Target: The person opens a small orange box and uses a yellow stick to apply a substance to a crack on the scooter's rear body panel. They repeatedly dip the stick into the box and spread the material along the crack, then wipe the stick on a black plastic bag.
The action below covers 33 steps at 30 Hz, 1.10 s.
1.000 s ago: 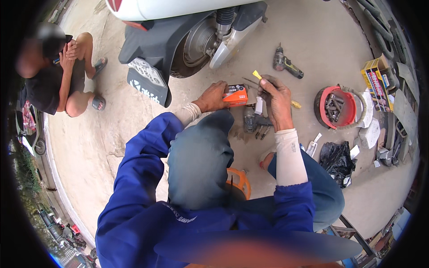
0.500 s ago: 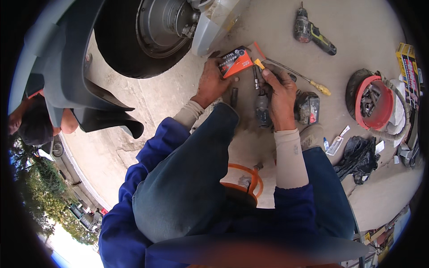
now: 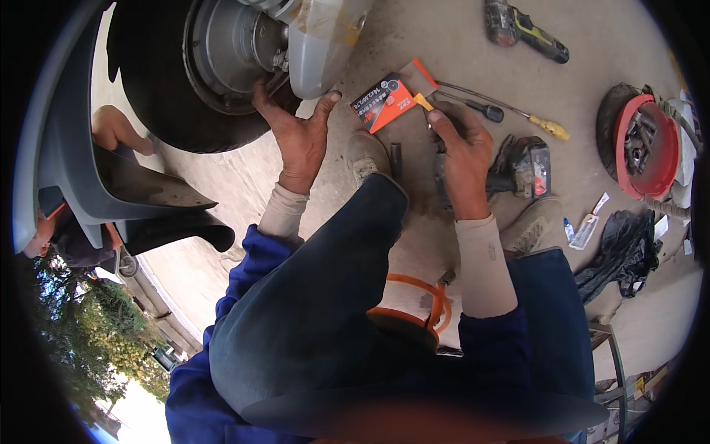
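My left hand (image 3: pixel 299 148) is open, thumb spread away from the fingers. Its fingertips overlap the black tyre (image 3: pixel 200 137) of a wheel with a grey metal hub; whether they touch it I cannot tell. My right hand (image 3: pixel 467 152) is closed in a pinch on a small yellow piece (image 3: pixel 423 102), whose kind I cannot make out. Just left of that piece lies an orange and black cardboard box (image 3: pixel 388 102). Beneath my right hand is a dark power driver (image 3: pixel 506 177), partly hidden by the hand. A short dark tube (image 3: pixel 396 159) lies by my shoe.
A yellow-handled screwdriver (image 3: pixel 549 127) and a black-handled tool (image 3: pixel 484 111) lie beyond my right hand. Farther off is a green and black drill (image 3: pixel 529 33). To the right are a red bowl of metal parts (image 3: pixel 665 174) and a black plastic bag (image 3: pixel 621 251). Another person's bare limb (image 3: pixel 118 132) shows at left.
My left hand has let go of the orange and black box and moved left to the wheel, opening out. My right hand stays near the box with the yellow piece. The whole view has shifted.
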Tool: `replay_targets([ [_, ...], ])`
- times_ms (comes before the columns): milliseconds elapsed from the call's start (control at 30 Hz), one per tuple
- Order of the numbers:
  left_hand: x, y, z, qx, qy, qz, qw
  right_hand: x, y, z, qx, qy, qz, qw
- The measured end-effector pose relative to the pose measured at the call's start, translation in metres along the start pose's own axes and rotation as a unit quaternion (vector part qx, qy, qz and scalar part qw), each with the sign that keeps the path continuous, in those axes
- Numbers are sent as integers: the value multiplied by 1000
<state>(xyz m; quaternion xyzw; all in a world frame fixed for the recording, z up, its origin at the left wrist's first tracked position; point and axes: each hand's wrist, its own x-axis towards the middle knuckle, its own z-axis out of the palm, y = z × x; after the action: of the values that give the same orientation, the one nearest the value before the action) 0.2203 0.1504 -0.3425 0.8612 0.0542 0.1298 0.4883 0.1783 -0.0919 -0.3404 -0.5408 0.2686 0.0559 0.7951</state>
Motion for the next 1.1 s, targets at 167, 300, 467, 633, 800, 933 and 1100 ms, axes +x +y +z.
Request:
replay_targets([
  [167,6,10,-2,43,-8,26,999,-2,10,-2,14,20,-17,1000],
  [300,8,14,-1,-2,-10,21,1000,-3,16,1,33,22,-27,999],
  [467,10,0,-5,10,-21,50,998,-7,20,9,36,37,-28,998],
  [633,9,-6,-5,25,-16,61,998,-4,26,11,16,45,-17,999],
  [800,7,3,1,-6,-17,55,998,1,29,16,-51,53,-25,997],
  [933,9,-7,0,49,-11,98,994,9,45,16,-139,59,-81,985],
  [1100,7,5,3,-6,-5,74,997,17,56,17,-286,76,-163,941],
])
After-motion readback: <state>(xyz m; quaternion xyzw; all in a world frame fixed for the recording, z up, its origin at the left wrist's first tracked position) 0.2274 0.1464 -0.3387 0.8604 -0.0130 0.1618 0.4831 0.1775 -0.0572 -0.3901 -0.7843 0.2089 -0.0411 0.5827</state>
